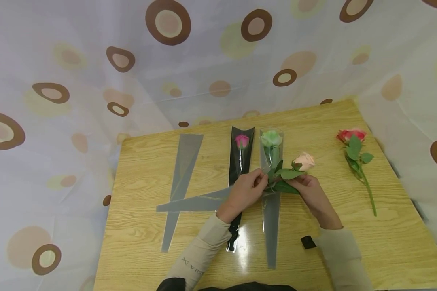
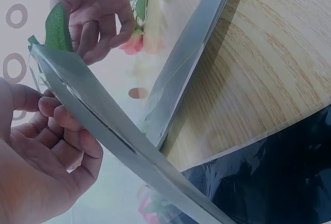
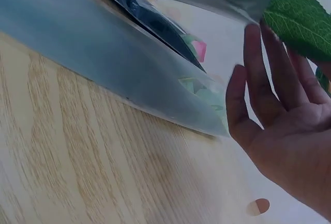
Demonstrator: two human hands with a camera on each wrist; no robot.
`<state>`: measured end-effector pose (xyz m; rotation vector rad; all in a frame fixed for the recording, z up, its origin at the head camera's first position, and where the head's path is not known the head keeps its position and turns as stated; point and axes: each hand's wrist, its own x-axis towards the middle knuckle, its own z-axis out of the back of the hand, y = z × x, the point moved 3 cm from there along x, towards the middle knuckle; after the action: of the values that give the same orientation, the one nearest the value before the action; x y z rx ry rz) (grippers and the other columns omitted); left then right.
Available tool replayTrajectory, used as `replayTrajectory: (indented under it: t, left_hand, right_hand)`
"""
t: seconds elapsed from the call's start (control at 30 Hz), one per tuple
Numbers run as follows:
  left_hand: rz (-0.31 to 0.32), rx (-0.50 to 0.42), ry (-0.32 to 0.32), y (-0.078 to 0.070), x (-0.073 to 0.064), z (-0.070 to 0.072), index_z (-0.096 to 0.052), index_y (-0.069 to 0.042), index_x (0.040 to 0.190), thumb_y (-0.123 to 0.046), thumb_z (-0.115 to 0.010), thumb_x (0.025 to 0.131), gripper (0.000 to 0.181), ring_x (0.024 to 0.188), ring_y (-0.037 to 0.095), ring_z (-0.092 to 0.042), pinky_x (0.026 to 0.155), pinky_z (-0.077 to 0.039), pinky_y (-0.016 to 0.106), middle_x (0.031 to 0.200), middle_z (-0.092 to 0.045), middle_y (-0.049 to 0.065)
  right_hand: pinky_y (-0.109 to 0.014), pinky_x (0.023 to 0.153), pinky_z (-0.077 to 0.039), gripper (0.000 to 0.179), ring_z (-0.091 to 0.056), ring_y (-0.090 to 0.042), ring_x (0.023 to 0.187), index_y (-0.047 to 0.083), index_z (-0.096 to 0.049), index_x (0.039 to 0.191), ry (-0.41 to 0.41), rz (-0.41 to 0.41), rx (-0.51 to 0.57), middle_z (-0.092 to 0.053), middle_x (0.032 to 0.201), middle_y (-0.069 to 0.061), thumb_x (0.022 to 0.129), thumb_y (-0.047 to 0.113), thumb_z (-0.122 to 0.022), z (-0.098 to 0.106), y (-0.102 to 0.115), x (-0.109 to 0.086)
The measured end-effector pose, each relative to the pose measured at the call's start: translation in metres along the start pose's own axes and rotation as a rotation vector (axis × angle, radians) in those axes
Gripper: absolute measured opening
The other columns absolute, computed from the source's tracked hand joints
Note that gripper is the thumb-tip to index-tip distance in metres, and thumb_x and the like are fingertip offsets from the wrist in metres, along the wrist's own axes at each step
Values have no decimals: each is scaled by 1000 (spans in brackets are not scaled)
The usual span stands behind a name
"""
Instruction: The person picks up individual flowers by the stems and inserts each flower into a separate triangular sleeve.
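My left hand (image 1: 245,190) pinches the open end of a narrow grey flower sleeve (image 1: 200,202), which stretches leftward over the table. In the left wrist view, thumb and fingertips meet at the rim of this sleeve (image 2: 116,118). My right hand (image 1: 313,198) holds a peach artificial rose (image 1: 306,161) just below its bloom. Green leaves (image 1: 282,186) stick out between both hands at the sleeve's mouth; the rest of the stem is hidden. In the right wrist view, the fingers of the right hand (image 3: 289,125) reach up under a leaf (image 3: 300,22) and the sleeve.
A magenta rose in a black sleeve (image 1: 236,161) and a pale green rose in a grey sleeve (image 1: 271,234) lie beneath the hands. Another grey sleeve (image 1: 185,161) lies left. A red rose (image 1: 353,139) lies at the right, a small black piece (image 1: 308,242) near the right sleeve.
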<state>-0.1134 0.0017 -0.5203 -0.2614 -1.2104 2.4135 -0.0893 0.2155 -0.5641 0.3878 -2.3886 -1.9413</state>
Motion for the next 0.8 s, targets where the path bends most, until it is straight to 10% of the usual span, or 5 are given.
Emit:
replayTrajectory:
  t: [0.43,0.8]
  left_hand:
    - [5,-16,-1,-1,0,-1,-61,-19,87,-28,-49,113,29,51,4,-43,53,-36,18,63,-52,-6]
    - [-9,-13,-3,-2,1,-1,-61,-18,87,-27,-49,112,29,51,3,-43,53,-37,17,65,-56,-5]
  right_hand:
    - [-16,88,-58,29,-76,2,98,26,-76,106,-206,-67,206,-80,103,16,102,0,-65,-16,2,0]
    - [-13,91,-55,28,-74,6,99,29,-74,106,-292,-74,104,-80,99,23,98,2,-73,-25,0,-3]
